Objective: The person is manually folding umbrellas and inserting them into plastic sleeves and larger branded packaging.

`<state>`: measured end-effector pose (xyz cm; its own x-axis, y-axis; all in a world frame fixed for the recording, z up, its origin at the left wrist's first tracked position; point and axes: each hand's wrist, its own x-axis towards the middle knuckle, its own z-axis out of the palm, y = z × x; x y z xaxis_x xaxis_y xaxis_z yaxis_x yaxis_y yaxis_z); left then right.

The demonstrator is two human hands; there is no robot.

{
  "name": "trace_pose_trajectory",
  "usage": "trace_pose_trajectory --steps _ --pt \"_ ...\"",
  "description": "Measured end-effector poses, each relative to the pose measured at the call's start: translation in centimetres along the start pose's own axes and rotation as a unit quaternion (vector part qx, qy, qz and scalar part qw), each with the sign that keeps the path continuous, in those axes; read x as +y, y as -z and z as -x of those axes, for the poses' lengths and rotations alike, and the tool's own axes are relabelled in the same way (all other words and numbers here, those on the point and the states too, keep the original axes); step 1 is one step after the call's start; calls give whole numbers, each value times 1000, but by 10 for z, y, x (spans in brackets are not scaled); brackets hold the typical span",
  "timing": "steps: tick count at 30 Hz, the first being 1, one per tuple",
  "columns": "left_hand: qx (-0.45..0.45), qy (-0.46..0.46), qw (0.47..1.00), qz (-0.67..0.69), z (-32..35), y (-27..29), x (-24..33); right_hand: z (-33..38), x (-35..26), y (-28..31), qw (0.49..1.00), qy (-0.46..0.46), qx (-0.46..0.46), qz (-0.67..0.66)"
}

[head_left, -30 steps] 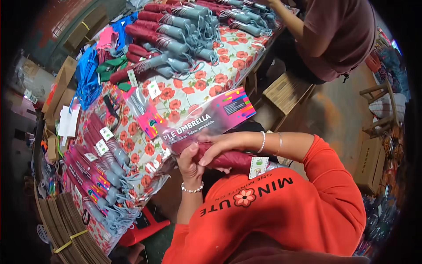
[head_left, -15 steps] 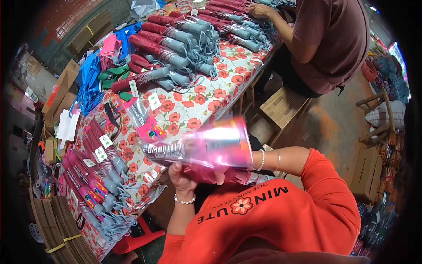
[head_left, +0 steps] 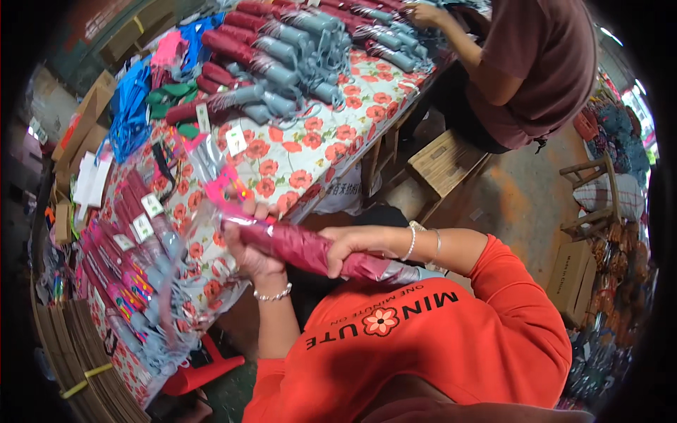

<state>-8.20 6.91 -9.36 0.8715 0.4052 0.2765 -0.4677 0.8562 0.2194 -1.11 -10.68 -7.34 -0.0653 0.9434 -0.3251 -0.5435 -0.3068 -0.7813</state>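
**A:** Standing right by the table, so going left to right. Far left of the frame has flattened cardboard [head_left: 77, 366] stacked at the bottom edge, then a long pile of bagged umbrellas [head_left: 127, 268] with white tags running up the left side of the flowered tablecloth [head_left: 310, 158].

**B:** And the person in the orange top?

**A:** Centre of the frame. Left hand [head_left: 255, 248] is curled around the near end of a dark red folded umbrella [head_left: 303, 248], fingers wrapped shut on it, right where the clear plastic sleeve [head_left: 211, 183] with pink print bunches up against the thumb. Beaded bracelet on that wrist.

**B:** Other hand?

**A:** Right hand [head_left: 356, 248] is just right of it, clamped down over the same umbrella further along, fingers closed over the top of the fabric. The umbrella lies slanted between both hands, just off the table edge, over the lap, grey end poking out toward lower right.

**B:** Anything else up there?

**A:** Upper centre has a heap of unbagged red and grey umbrellas [head_left: 282, 56]. Upper right, another person in a maroon shirt [head_left: 543, 63] has a hand in that heap. Wooden stool [head_left: 441, 166] below them, cardboard box [head_left: 571, 278] at the right edge.
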Motion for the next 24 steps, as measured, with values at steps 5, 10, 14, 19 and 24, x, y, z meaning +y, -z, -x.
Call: trace_pose_trajectory --steps 5,10,14,19,24 --pt "71 40 991 -105 15 -12 -33 -4 -5 8 997 56 -11 -55" --pt "96 -18 974 -202 6 -20 2 -4 -23 9 908 210 157 328" --pt "52 -72 988 -124 7 -14 37 25 -13 48 901 147 262 312" --pt "-11 -63 997 -45 9 -18 41 22 4 25 973 1 169 159" --pt "-57 -43 996 -59 11 -25 25 -28 16 -8 974 117 158 -113"
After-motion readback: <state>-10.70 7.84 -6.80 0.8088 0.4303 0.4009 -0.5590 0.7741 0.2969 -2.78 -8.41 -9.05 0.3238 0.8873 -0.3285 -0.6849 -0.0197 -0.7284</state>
